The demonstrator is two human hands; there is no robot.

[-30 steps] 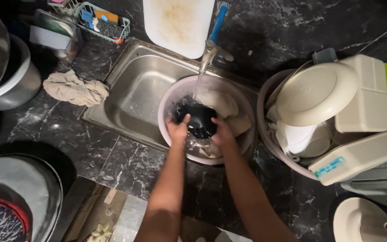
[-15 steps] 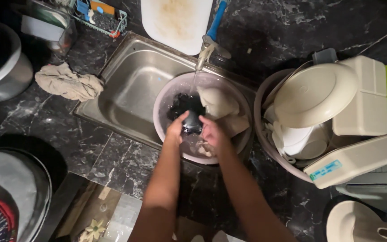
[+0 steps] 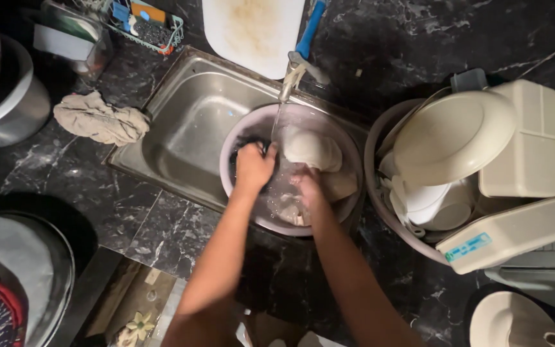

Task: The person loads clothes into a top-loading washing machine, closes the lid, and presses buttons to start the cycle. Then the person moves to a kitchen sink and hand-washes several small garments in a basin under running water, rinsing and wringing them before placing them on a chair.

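Rinse w/ the black bowl [image 3: 246,149] kept low under the tap [image 3: 297,64] stream, turning it so water reaches the inside; that should cut splashing. Bowl sits in the pink basin [image 3: 239,128] in the steel sink [image 3: 187,122], left of a pale dish [image 3: 313,149]. Left hand [image 3: 254,167] curled tight on the bowl's rim. Right hand [image 3: 308,188] down among wet dishes, fingers bent; grip can't tell.

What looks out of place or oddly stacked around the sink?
The cream plate leans tilted on the crowded tub right of the sink, not lying flat. A crumpled rag lies on the counter. Both hands are in the pink basin under running water.
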